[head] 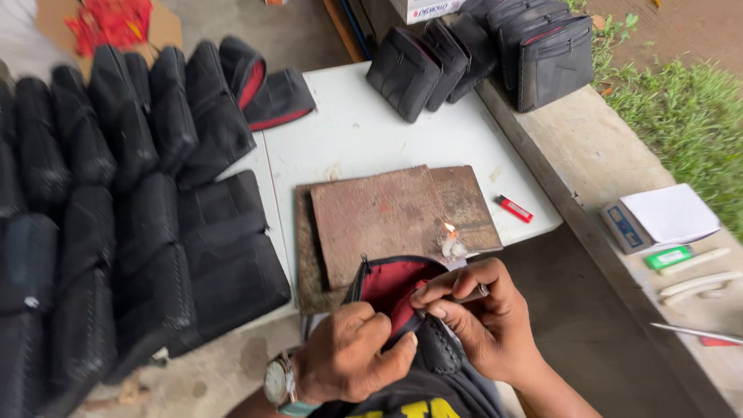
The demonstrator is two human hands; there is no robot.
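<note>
White table (pixel 364 131): boards (pixel 379 217), lighter (pixel 514 208), pouches (pixel 418 70)

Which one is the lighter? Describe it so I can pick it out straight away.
Start at the white table and find the two brown boards stacked near its front edge. Just right of the boards, past the small lit candle, the lighter lies flat on the bare tabletop. It is the only small red stick-shaped thing there; the pouches around are all black.

An open-air bag-making workshop: rows of finished black pouches (pixel 139 232) left of the grip, a lit candle (pixel 451 243) just above it, grass (pixel 681 116) beyond the desk (pixel 364 131).
</note>
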